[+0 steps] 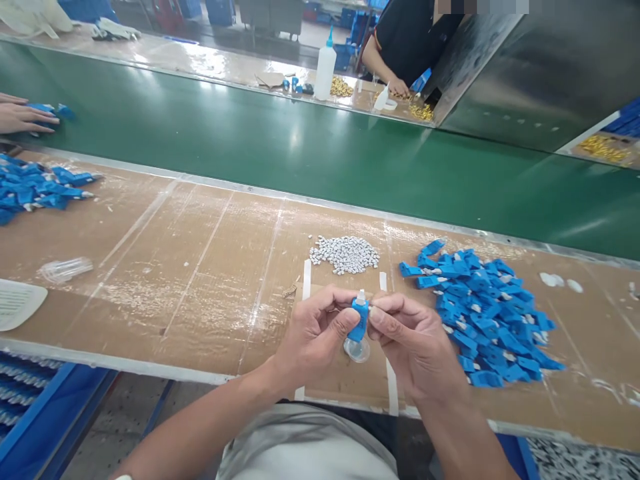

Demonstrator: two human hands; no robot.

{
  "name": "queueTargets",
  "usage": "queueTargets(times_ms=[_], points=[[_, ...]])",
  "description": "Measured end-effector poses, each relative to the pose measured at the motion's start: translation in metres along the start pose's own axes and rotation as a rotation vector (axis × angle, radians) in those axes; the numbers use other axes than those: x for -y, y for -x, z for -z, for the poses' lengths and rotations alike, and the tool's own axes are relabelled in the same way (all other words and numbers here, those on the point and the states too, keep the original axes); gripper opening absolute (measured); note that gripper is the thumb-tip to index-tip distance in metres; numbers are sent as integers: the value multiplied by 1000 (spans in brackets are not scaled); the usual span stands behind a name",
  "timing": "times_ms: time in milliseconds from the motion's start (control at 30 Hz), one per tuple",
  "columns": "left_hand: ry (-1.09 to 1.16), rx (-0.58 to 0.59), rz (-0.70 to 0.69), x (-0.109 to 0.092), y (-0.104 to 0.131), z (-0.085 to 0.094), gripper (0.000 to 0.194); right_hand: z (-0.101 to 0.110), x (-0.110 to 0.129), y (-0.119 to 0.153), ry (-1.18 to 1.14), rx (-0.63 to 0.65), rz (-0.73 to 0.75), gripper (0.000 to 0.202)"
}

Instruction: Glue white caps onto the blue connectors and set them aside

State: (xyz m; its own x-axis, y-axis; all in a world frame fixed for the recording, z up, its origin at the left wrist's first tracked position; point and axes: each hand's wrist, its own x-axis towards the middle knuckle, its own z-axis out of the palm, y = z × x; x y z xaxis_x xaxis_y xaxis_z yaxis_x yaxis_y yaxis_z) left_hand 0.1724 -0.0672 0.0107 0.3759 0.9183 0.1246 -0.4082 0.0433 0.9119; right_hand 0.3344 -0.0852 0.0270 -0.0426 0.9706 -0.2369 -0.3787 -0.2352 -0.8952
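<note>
While a green conveyor belt [295, 147] spans the far side of the brown tabletop [200, 280], a heap of blue plastic parts [490, 313] sits right of a pile of tiny whitish pieces [345, 255]. Left hand [317, 330] pinches a small blue plastic piece with a white tip [359, 320], above the tabletop; right hand [413, 337] pinched at its side, contents unclear.

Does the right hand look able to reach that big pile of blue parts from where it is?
Probably yes: the right hand is right beside the blue pile, with nothing visible between them, though its fingers are busy at the small blue piece for now.
</note>
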Motion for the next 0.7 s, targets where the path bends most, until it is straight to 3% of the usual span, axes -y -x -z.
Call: queueTargets(times_ms=[133, 433, 567, 633, 700], points=[[-5, 51, -13, -7, -1, -2, 16, 6, 8, -2, -116, 69, -157, 20], [-95, 118, -8, -16, -6, -7, 19, 11, 11, -6, -194, 118, -215, 30], [-138, 146, 15, -31, 2, -4, 20, 13, 12, -1, -124, 161, -249, 30], [-244, 38, 53, -42, 2, 13, 23, 25, 14, 6, -49, 158, -244, 37], [-472, -207, 64, -52, -4, 45, 24, 44, 17, 16, 33, 94, -194, 40]])
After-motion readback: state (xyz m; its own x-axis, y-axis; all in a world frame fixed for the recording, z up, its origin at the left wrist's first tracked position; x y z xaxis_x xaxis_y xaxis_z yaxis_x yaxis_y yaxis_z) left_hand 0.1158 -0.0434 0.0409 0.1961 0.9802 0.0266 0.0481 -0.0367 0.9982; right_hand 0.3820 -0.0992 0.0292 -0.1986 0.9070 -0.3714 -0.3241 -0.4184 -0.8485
